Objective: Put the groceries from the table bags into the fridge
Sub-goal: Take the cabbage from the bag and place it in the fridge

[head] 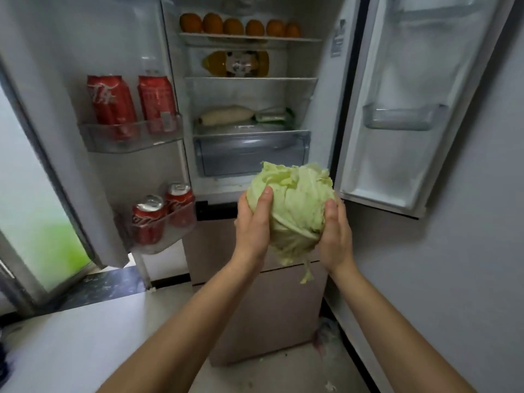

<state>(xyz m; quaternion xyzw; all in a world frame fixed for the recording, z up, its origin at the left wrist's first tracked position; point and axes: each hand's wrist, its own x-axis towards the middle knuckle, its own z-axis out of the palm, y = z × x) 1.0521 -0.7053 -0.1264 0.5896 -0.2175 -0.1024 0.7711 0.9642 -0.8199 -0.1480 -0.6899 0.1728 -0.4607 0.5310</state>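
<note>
The cabbage (295, 199) is held up in mid-air between both hands, in front of the open fridge (323, 95) and just below its clear drawer (251, 154). It is outside the fridge, not on any shelf. The left hand (252, 222) grips its left side, thumb (266, 197) lying up the front and fingers wrapped behind. The right hand (336, 236) cups the right side, fingers curled round the back. A loose leaf (306, 273) hangs from the underside.

On the shelf above the drawer lies a white radish (224, 116), with a green pack (273, 114) beside it, perhaps greens, though it is too blurred to be sure. One shelf higher but one, an orange bottle (235, 63) lies on its side. A row of oranges (234, 26) sits on the top shelf.

The left door (71, 52) stands wide open. Its upper bin holds two red cola bottles (112, 100), upright and side by side; its lower bin holds two red cans (149, 219). The right door (425, 66) is open too, showing a clear bin (402, 116).

A white top (85, 336) lies at lower left, beside the left forearm.
</note>
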